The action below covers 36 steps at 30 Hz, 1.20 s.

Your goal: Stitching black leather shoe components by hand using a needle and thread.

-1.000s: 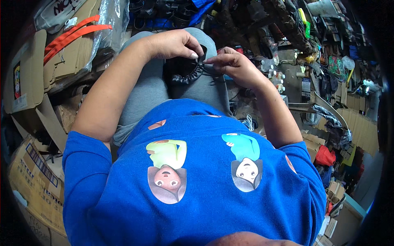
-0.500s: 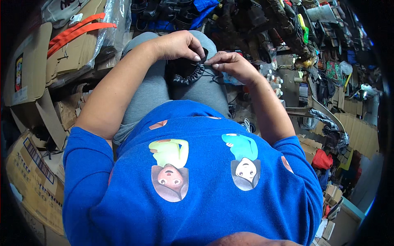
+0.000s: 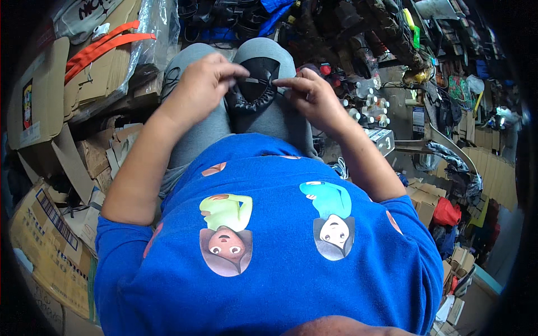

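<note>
A black, leather-like piece with a puckered, gathered rim (image 3: 255, 106) rests on my right thigh, its opening facing up. A short pale strip shows inside the opening; what it is I cannot tell. My left hand (image 3: 207, 84) is at the piece's left side, fingers bent together and the index finger reaching over the opening. Whatever it pinches is too small to make out. My right hand (image 3: 314, 98) stands at the right rim, its index fingertip by the edge and the other fingers curled in. Anything between its fingers is hidden.
Cardboard boxes (image 3: 53, 246) and folded cardboard with orange straps (image 3: 106, 50) crowd the left. Several small bottles (image 3: 372, 106) stand to the right of my knees. Dark shoe-like items (image 3: 246, 22) lie beyond my knees. A red bag (image 3: 445, 211) lies at far right.
My hands were close together at the rim's far right; they have moved apart. The left has drawn left and nearer, the right slightly lower. More of the piece's opening shows.
</note>
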Available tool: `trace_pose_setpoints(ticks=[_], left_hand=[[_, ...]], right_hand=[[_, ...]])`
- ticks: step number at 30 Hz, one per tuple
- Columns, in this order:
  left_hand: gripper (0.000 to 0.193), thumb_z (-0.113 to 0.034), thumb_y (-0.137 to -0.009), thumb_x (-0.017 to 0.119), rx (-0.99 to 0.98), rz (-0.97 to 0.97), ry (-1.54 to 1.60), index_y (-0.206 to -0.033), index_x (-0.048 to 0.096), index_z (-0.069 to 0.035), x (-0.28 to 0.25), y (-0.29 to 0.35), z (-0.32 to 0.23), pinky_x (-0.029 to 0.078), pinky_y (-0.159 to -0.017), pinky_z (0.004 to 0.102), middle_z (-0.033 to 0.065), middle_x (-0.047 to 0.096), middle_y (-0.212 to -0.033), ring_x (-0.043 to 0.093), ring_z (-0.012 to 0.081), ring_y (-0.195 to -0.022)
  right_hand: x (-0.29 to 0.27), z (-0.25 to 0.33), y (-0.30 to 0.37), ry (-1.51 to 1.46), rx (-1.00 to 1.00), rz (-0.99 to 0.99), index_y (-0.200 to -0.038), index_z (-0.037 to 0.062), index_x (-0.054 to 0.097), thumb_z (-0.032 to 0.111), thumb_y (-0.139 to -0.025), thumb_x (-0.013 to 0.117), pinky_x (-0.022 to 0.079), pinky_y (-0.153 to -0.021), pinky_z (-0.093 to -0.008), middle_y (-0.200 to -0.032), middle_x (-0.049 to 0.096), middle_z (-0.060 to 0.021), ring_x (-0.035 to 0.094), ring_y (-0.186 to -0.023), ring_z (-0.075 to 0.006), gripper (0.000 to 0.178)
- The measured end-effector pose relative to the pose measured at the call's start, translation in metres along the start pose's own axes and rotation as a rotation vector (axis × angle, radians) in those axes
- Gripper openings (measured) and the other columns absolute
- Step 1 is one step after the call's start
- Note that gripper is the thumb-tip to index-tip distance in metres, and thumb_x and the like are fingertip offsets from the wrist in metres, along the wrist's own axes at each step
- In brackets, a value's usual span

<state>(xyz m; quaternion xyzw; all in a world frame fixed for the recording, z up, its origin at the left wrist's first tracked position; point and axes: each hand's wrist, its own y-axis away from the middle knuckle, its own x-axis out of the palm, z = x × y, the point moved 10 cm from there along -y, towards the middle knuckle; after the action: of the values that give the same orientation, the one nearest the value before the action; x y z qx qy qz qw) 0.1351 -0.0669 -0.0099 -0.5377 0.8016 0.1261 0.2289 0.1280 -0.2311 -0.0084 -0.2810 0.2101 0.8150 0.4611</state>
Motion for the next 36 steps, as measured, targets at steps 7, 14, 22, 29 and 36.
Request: trace_pose_setpoints(ticks=[7,14,22,29,36], left_hand=[[0.019,-0.006,-0.072,0.066,0.232,-0.264,-0.578,-0.09,0.07,-0.012,0.003,0.015,-0.022,0.042,-0.074,0.0352,0.0043,0.058,-0.076,0.055,0.0228,-0.08],[0.02,-0.006,-0.071,0.069,0.192,-0.155,-0.196,-0.086,0.072,-0.018,0.006,-0.007,-0.005,0.044,-0.073,0.0361,0.0044,0.05,-0.072,0.052,0.0232,-0.078],[0.021,-0.007,-0.071,0.069,0.183,-0.107,-0.273,-0.087,0.072,-0.02,0.012,-0.009,0.002,0.044,-0.073,0.036,0.004,0.05,-0.074,0.052,0.0227,-0.079],[0.019,-0.007,-0.072,0.068,0.194,-0.06,-0.276,-0.087,0.072,-0.019,0.02,-0.013,-0.003,0.042,-0.077,0.0367,0.0032,0.052,-0.077,0.052,0.0224,-0.082],[0.017,-0.004,-0.072,0.066,0.205,0.066,-0.049,-0.087,0.07,-0.01,0.035,-0.03,0.01,0.042,-0.073,0.0333,0.0057,0.053,-0.074,0.05,0.0234,-0.078]], right_hand=[[0.004,0.014,0.011,0.401,-0.105,-0.124,-0.108,0.0181,0.066,0.006,-0.078,0.061,0.041,-0.078,-0.0364,-0.083,0.055,-0.0071,0.056,-0.083,-0.0235,0.033],[0.006,-0.035,-0.016,-0.135,0.102,0.144,-0.105,0.0185,0.069,0.001,-0.082,0.056,0.043,-0.082,-0.0286,-0.095,0.053,-0.0062,0.053,-0.092,-0.018,0.032],[0.006,-0.033,-0.025,-0.165,0.131,0.199,-0.102,0.0139,0.069,-0.003,-0.083,0.054,0.041,-0.083,-0.0256,-0.091,0.051,-0.002,0.052,-0.09,-0.0138,0.03],[0.007,-0.036,-0.025,-0.173,0.125,0.227,-0.103,0.0136,0.07,0.003,-0.084,0.059,0.041,-0.081,-0.0255,-0.087,0.053,-0.0003,0.051,-0.088,-0.0128,0.024],[0.013,-0.037,-0.028,-0.235,0.083,0.291,-0.106,0.012,0.07,0.009,-0.084,0.063,0.042,-0.078,-0.0246,-0.084,0.056,0.001,0.05,-0.086,-0.0112,0.023]])
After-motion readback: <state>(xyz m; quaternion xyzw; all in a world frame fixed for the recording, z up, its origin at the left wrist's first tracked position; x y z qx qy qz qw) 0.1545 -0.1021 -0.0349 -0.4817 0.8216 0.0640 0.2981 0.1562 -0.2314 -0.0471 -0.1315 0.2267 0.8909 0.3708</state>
